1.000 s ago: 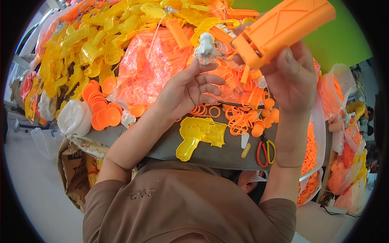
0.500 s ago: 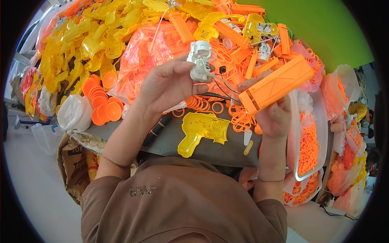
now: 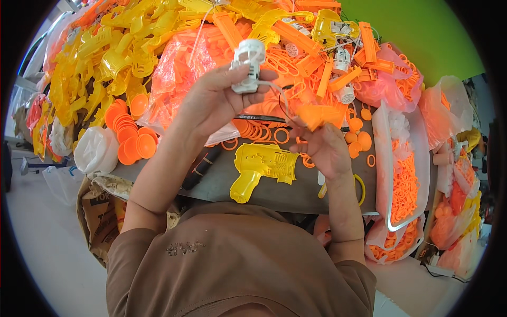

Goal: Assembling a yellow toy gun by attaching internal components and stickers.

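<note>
My left hand (image 3: 214, 98) is closed around a white plastic pump-like mechanism (image 3: 247, 63), held upright above the table. A pale tube (image 3: 282, 91) and thin wires run from it towards the orange rectangular housing (image 3: 321, 116) in my right hand (image 3: 331, 150). My right fingers are curled round that housing, which is smeared by motion and points away from me. Between my forearms a yellow toy-gun half shell (image 3: 259, 168) lies on the dark table. Just beyond the shell sit several orange rings (image 3: 259, 132).
Yellow shells (image 3: 116, 61) are heaped at the far left, beside orange discs (image 3: 127, 132) and a white bag (image 3: 96, 150). A clear tub (image 3: 384, 174) of small orange parts stands at the right. Orange housings and white mechanisms (image 3: 342, 61) pile up at the back.
My left hand has moved slightly up and left, turning the white mechanism. My right hand has shifted left with the orange housing, which now points away. Orange balls have come into view.
</note>
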Demonstrator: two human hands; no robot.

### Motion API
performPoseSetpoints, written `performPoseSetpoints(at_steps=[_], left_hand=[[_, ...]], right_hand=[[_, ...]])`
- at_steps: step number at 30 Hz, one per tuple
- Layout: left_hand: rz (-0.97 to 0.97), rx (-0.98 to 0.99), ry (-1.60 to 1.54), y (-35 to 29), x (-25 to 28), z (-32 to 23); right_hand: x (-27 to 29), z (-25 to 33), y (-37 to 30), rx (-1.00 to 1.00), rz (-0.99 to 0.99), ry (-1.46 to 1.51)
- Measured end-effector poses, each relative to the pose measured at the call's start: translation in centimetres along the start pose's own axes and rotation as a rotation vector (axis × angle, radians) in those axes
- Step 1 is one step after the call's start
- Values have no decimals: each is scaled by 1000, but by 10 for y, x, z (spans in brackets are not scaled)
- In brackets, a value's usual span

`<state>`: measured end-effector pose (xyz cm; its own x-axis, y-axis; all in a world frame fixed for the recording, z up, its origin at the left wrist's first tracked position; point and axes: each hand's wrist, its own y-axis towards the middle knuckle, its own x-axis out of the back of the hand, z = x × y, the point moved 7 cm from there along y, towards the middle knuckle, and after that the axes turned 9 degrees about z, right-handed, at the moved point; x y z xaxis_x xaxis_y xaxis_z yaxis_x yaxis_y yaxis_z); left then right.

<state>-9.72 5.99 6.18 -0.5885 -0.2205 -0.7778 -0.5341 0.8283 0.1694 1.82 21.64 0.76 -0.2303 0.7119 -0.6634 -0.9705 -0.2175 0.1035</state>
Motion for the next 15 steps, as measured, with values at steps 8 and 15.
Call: performPoseSetpoints(at_steps=[8,15], left_hand=[[154,-13,276,27,-47,-38],[185,2,381,38,-72,-46]], right_hand=[[-19,16,4,-378,-9,-600],[-78,102,55,324,-64,-1120]])
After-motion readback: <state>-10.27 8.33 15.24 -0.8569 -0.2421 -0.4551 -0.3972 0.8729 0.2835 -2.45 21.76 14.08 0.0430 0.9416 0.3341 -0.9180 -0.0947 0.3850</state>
